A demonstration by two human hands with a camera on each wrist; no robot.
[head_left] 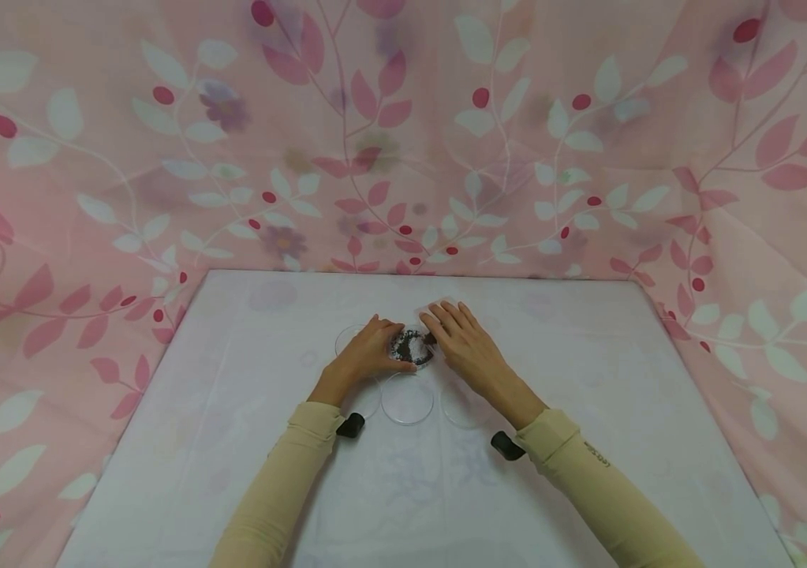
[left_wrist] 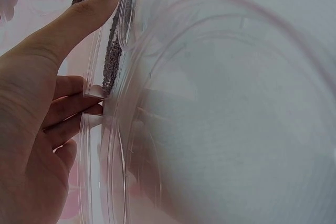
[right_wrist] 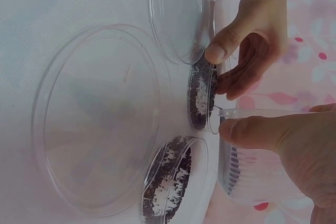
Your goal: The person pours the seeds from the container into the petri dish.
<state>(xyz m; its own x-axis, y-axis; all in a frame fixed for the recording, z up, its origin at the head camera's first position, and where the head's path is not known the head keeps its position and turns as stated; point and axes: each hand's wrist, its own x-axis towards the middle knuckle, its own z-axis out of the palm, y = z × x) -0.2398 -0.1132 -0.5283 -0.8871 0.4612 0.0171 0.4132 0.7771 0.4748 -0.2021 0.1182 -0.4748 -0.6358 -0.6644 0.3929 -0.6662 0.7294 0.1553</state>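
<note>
At the middle of the table, my left hand (head_left: 368, 349) holds a clear petri dish (right_wrist: 199, 98) of dark granules with white patches, thumb on the near side and fingers on the far side. My right hand (head_left: 470, 351) grips a clear plastic tub (right_wrist: 252, 156) with dark material showing at its side, tilted over beside the dish. In the right wrist view the tub's edge comes close to the held dish. A second petri dish (right_wrist: 168, 182) with dark and white contents stands below my right hand. In the left wrist view my left thumb (left_wrist: 94, 17) lies along the dish's rim.
Clear round dishes or lids stand in front of the hands: one in the middle (head_left: 408, 400), one at the right (head_left: 463, 406), another partly under my left wrist. Black wrist straps (head_left: 351, 426) hang near the table. Pink floral cloth (head_left: 403, 158) surrounds the white table (head_left: 552, 513).
</note>
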